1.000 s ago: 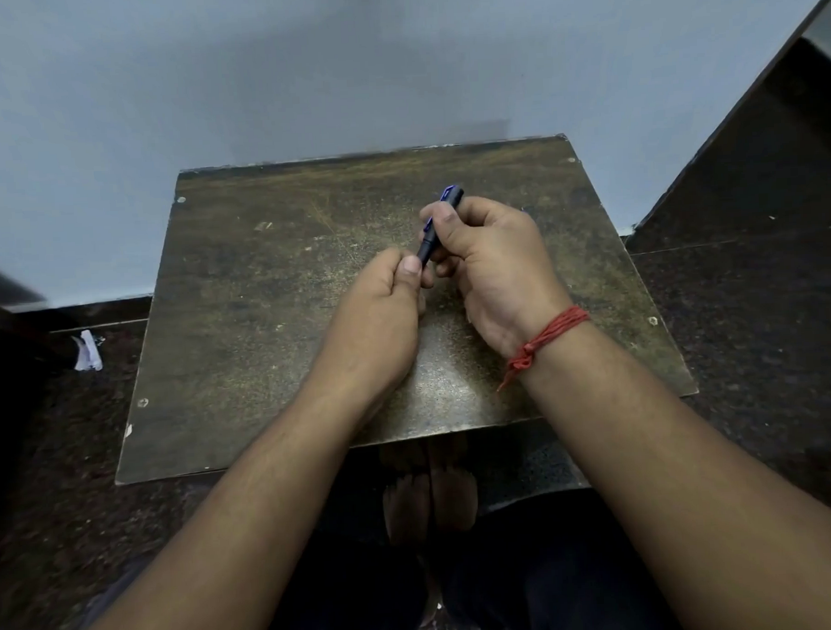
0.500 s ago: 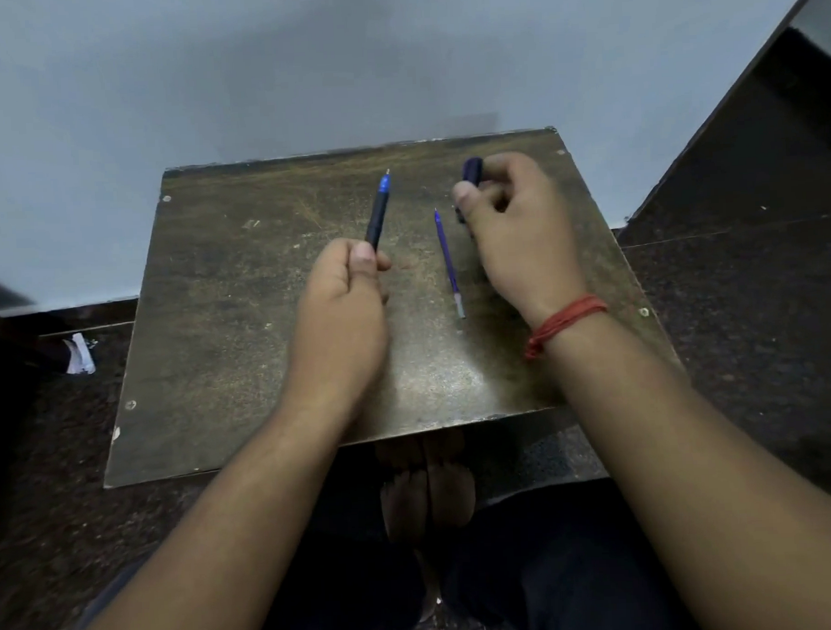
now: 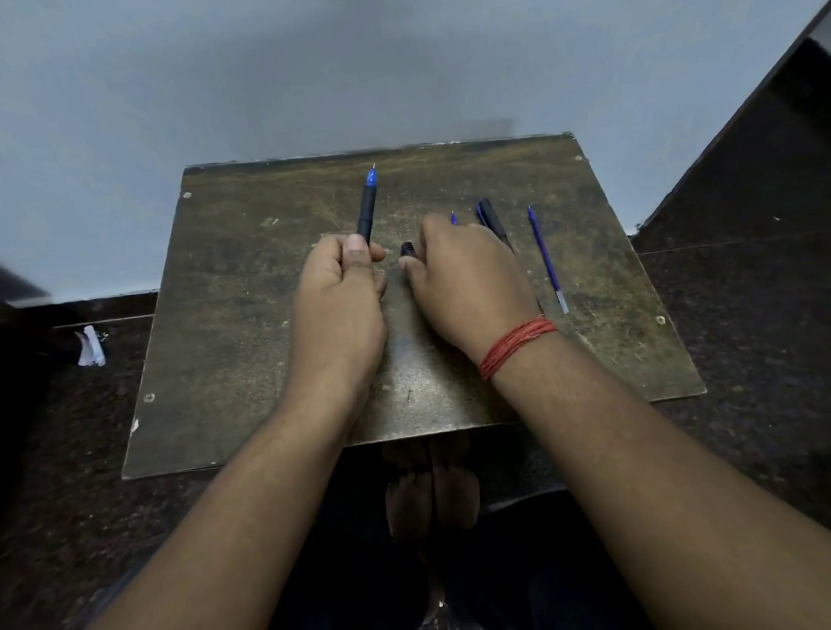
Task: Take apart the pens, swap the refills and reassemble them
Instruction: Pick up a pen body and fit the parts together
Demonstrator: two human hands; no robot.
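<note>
Left hand (image 3: 339, 294) wrapped tight round the lower end of a dark pen (image 3: 367, 207), thumb pressed on top, blue tip and fine point aimed away toward the far edge of the tabletop (image 3: 242, 322). Right hand (image 3: 464, 284) palm down just beside it, fingers curled over a second pen piece: a short black end (image 3: 407, 249) poking out by the thumb, a sliver of blue tip (image 3: 453, 217) peeking past the knuckles, grip itself hidden under the hand, so hard to say how firmly held. Red thread bracelet (image 3: 517, 346) wound round that right wrist. Lying loose on the worn brown surface to the right: a black barrel piece (image 3: 493, 221) with a blue edge, partly tucked behind the right hand, and farther right, well clear of the fingers, a thin blue refill (image 3: 547, 259) stretched lengthways with its pale metal end toward the near side. Bare feet (image 3: 431, 500) visible below the near edge, on the dark speckled floor (image 3: 765, 418). Scrap of white paper (image 3: 90, 347) off to the left on the floor, plain grey wall (image 3: 250, 74) behind.
</note>
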